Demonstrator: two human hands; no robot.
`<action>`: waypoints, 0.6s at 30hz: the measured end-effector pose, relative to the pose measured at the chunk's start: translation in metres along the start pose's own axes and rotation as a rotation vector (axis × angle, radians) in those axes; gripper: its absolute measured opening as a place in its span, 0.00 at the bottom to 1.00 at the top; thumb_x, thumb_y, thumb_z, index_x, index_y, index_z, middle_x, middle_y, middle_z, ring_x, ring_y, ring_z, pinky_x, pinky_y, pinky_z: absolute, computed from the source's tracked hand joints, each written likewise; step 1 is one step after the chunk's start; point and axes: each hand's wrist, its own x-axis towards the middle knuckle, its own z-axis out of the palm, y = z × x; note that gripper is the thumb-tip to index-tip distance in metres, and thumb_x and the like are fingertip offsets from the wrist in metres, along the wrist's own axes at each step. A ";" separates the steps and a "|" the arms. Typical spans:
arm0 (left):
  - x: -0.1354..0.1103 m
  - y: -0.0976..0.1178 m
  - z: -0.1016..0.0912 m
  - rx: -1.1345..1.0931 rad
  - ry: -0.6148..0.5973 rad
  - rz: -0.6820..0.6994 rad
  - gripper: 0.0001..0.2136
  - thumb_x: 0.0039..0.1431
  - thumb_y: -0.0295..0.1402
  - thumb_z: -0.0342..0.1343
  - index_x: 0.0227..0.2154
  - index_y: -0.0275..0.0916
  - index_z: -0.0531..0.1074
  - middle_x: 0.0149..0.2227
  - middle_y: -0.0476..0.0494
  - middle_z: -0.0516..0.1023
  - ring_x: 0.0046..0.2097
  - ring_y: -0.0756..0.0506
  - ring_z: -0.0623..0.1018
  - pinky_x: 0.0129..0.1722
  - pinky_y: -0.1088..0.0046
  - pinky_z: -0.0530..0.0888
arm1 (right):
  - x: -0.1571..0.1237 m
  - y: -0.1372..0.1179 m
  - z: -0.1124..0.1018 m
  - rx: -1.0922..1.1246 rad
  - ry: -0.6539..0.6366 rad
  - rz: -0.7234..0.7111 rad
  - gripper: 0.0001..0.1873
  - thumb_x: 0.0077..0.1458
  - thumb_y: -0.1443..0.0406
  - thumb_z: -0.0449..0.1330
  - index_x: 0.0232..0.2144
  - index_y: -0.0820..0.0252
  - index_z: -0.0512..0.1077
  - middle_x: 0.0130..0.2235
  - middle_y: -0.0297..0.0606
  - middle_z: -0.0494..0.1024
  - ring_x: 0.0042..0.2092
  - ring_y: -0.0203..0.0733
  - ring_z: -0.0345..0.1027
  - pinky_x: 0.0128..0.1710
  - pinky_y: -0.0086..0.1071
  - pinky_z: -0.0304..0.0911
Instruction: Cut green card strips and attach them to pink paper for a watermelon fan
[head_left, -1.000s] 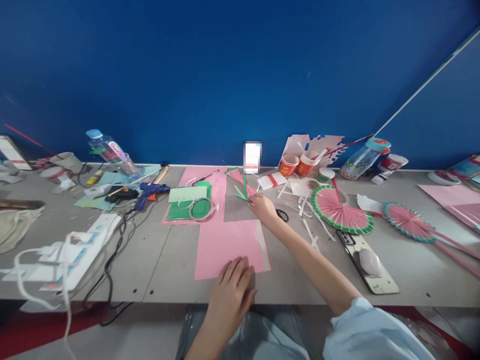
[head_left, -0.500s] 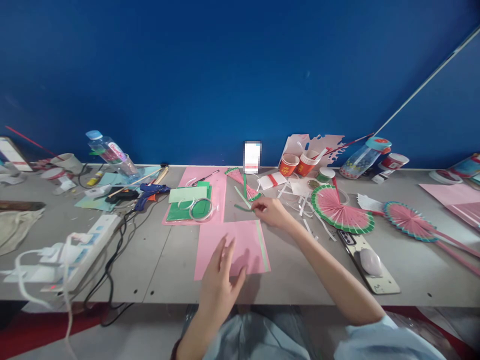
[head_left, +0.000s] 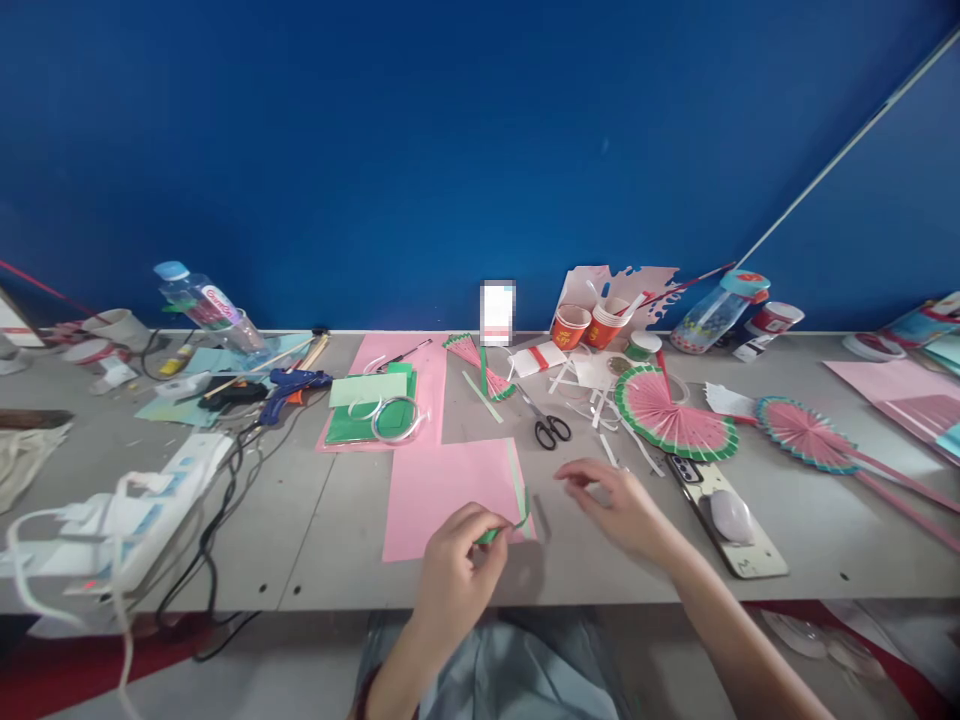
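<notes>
My left hand (head_left: 463,550) is closed in a pinch on a thin green paper strip (head_left: 523,512), whose free end curls up to the right. It hovers over the lower right part of a pink paper sheet (head_left: 442,485). Along that sheet's right side runs a pale green strip (head_left: 517,470). My right hand (head_left: 611,500) is held to the right of the sheet, fingers loosely bent and apart, with nothing in them. Beyond it lie black-handled scissors (head_left: 553,430), and another pale green strip (head_left: 481,397) rests behind the sheet.
A packet of green paper (head_left: 367,425) and a blue glue gun (head_left: 289,390) lie left. Watermelon-patterned paper fans (head_left: 675,420), white paper scraps and a phone (head_left: 754,555) with a mouse (head_left: 730,517) on it lie right. A power strip (head_left: 169,510) with cords sits far left.
My right hand has moved from the strips at the back toward me and opened. The green strip is now in my left hand, which has closed. The scissors have come into sight.
</notes>
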 end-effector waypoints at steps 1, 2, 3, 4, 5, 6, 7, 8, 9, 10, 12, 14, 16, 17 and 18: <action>-0.001 0.000 -0.001 -0.032 0.023 -0.022 0.09 0.61 0.32 0.50 0.29 0.39 0.72 0.29 0.47 0.72 0.30 0.51 0.71 0.27 0.78 0.66 | -0.005 0.013 -0.007 -0.071 0.100 0.061 0.12 0.56 0.62 0.52 0.37 0.58 0.74 0.35 0.42 0.79 0.34 0.43 0.71 0.33 0.33 0.65; -0.001 0.000 -0.002 -0.062 0.047 -0.044 0.09 0.61 0.32 0.50 0.28 0.39 0.72 0.27 0.47 0.71 0.29 0.51 0.69 0.26 0.78 0.65 | -0.010 0.027 -0.014 -0.155 0.216 0.133 0.14 0.56 0.60 0.52 0.38 0.59 0.74 0.30 0.41 0.78 0.28 0.42 0.69 0.30 0.34 0.64; -0.001 -0.001 -0.003 -0.095 0.069 -0.071 0.09 0.60 0.33 0.51 0.27 0.38 0.72 0.27 0.48 0.71 0.28 0.51 0.68 0.26 0.78 0.65 | -0.015 0.040 -0.020 -0.241 0.338 0.172 0.15 0.55 0.58 0.52 0.38 0.60 0.74 0.27 0.40 0.76 0.27 0.43 0.68 0.31 0.36 0.64; -0.001 -0.003 -0.003 -0.132 0.091 -0.103 0.09 0.60 0.34 0.52 0.26 0.38 0.71 0.26 0.48 0.70 0.27 0.51 0.67 0.26 0.78 0.64 | -0.020 0.051 -0.026 -0.325 0.442 0.181 0.17 0.55 0.58 0.52 0.39 0.60 0.74 0.26 0.40 0.76 0.29 0.45 0.69 0.34 0.38 0.64; 0.000 -0.005 -0.004 -0.174 0.108 -0.139 0.09 0.59 0.35 0.53 0.26 0.38 0.71 0.26 0.48 0.70 0.27 0.51 0.67 0.26 0.78 0.65 | -0.025 0.060 -0.030 -0.393 0.520 0.168 0.19 0.55 0.57 0.51 0.41 0.61 0.74 0.30 0.43 0.77 0.34 0.48 0.70 0.38 0.40 0.64; 0.001 -0.007 -0.005 -0.221 0.127 -0.176 0.10 0.58 0.36 0.53 0.25 0.37 0.71 0.26 0.48 0.70 0.28 0.51 0.67 0.27 0.78 0.65 | -0.030 0.066 -0.033 -0.447 0.581 0.155 0.20 0.54 0.56 0.51 0.42 0.60 0.74 0.34 0.45 0.78 0.38 0.51 0.70 0.41 0.42 0.63; 0.002 -0.009 -0.005 -0.270 0.148 -0.210 0.10 0.57 0.37 0.54 0.25 0.37 0.72 0.26 0.48 0.70 0.28 0.51 0.68 0.27 0.78 0.66 | -0.035 0.069 -0.033 -0.472 0.623 0.169 0.20 0.54 0.55 0.51 0.40 0.60 0.75 0.34 0.45 0.78 0.39 0.51 0.70 0.41 0.42 0.63; 0.003 -0.010 -0.005 -0.317 0.167 -0.240 0.10 0.56 0.38 0.55 0.25 0.37 0.72 0.25 0.48 0.70 0.29 0.51 0.68 0.27 0.78 0.66 | -0.038 0.068 -0.030 -0.458 0.636 0.201 0.20 0.54 0.53 0.52 0.38 0.59 0.76 0.32 0.44 0.78 0.37 0.50 0.70 0.39 0.41 0.63; 0.004 -0.010 -0.004 -0.364 0.181 -0.268 0.11 0.55 0.38 0.56 0.24 0.37 0.73 0.25 0.47 0.70 0.29 0.51 0.68 0.27 0.78 0.66 | -0.041 0.064 -0.025 -0.404 0.621 0.249 0.21 0.53 0.51 0.53 0.34 0.59 0.77 0.27 0.42 0.76 0.32 0.48 0.69 0.36 0.38 0.63; 0.004 -0.010 -0.004 -0.407 0.190 -0.295 0.11 0.54 0.39 0.57 0.24 0.36 0.73 0.25 0.47 0.70 0.28 0.51 0.68 0.27 0.78 0.66 | -0.043 0.057 -0.017 -0.309 0.562 0.305 0.22 0.52 0.48 0.54 0.31 0.59 0.77 0.21 0.38 0.73 0.27 0.44 0.67 0.31 0.36 0.62; 0.006 -0.009 -0.002 -0.484 0.197 -0.356 0.11 0.52 0.40 0.59 0.25 0.36 0.74 0.24 0.47 0.71 0.27 0.51 0.68 0.25 0.78 0.65 | -0.042 0.036 0.004 -0.054 0.423 0.378 0.24 0.51 0.46 0.55 0.31 0.59 0.77 0.19 0.35 0.71 0.22 0.39 0.63 0.26 0.33 0.60; 0.007 -0.008 -0.001 -0.541 0.204 -0.419 0.12 0.50 0.42 0.60 0.26 0.36 0.74 0.24 0.48 0.72 0.25 0.52 0.67 0.24 0.78 0.65 | -0.038 0.012 0.027 0.252 0.193 0.390 0.27 0.50 0.44 0.56 0.31 0.61 0.78 0.20 0.38 0.74 0.23 0.38 0.65 0.24 0.31 0.61; 0.007 -0.007 0.001 -0.574 0.223 -0.456 0.13 0.49 0.43 0.60 0.26 0.36 0.75 0.23 0.48 0.72 0.24 0.52 0.66 0.23 0.78 0.64 | -0.031 -0.009 0.047 0.574 -0.001 0.390 0.30 0.49 0.42 0.56 0.34 0.62 0.77 0.26 0.42 0.77 0.25 0.39 0.67 0.22 0.30 0.61; 0.007 -0.007 0.002 -0.582 0.230 -0.460 0.13 0.49 0.43 0.61 0.26 0.36 0.75 0.23 0.48 0.72 0.24 0.53 0.66 0.23 0.78 0.64 | -0.027 -0.018 0.055 0.707 -0.056 0.403 0.31 0.49 0.41 0.55 0.35 0.63 0.77 0.27 0.43 0.78 0.24 0.38 0.67 0.19 0.29 0.60; 0.006 -0.007 0.003 -0.583 0.231 -0.458 0.13 0.49 0.43 0.61 0.26 0.36 0.75 0.23 0.48 0.72 0.24 0.53 0.66 0.23 0.78 0.64 | -0.023 -0.025 0.060 0.833 -0.117 0.432 0.31 0.50 0.42 0.56 0.37 0.63 0.77 0.30 0.44 0.78 0.25 0.38 0.68 0.18 0.28 0.60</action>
